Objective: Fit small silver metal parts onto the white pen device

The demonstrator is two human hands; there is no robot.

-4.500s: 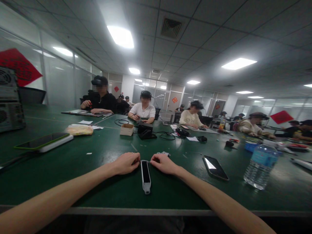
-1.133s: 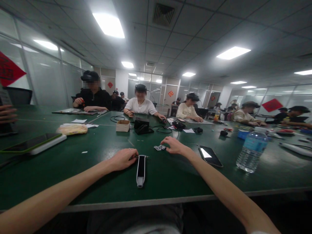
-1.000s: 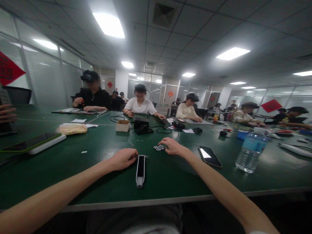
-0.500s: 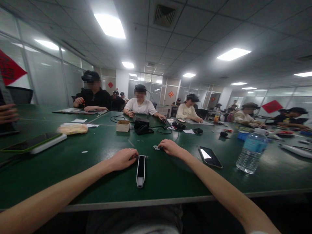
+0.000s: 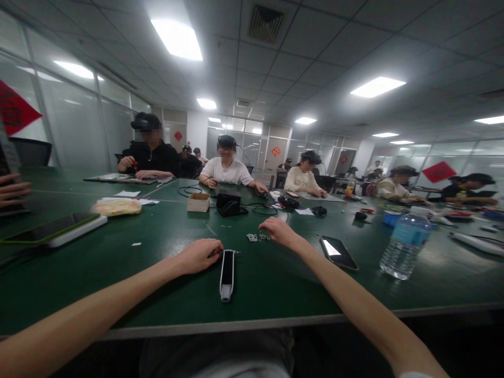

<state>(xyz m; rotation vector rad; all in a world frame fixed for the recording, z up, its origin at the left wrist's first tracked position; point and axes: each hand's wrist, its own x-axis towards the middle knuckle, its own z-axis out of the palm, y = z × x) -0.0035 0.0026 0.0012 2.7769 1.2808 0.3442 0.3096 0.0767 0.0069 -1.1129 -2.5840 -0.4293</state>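
A slim white device with a black inset face [image 5: 227, 275] lies lengthwise on the green table, a thin metal piece sticking out sideways at its far end. My left hand [image 5: 201, 255] rests beside that far end with its fingers curled. What they grip is hidden. Further off to the right, my right hand [image 5: 279, 231] hovers with bent fingers pinched together just above several small metal parts [image 5: 264, 237]. Anything between those fingertips is too small to make out. A small flat metal plate with holes [image 5: 252, 238] lies to the left of these parts.
To the right are a phone [image 5: 339, 252] and a water bottle [image 5: 407, 244]. Beyond my hands stand a small open box [image 5: 198, 202] and a black device [image 5: 228, 202] with cables. A plastic-wrapped item [image 5: 118, 206] lies left. Co-workers sit across the table.
My right hand has risen slightly and drawn back from the metal plate, uncovering the small metal parts beside it. My left hand and the white device look unchanged.
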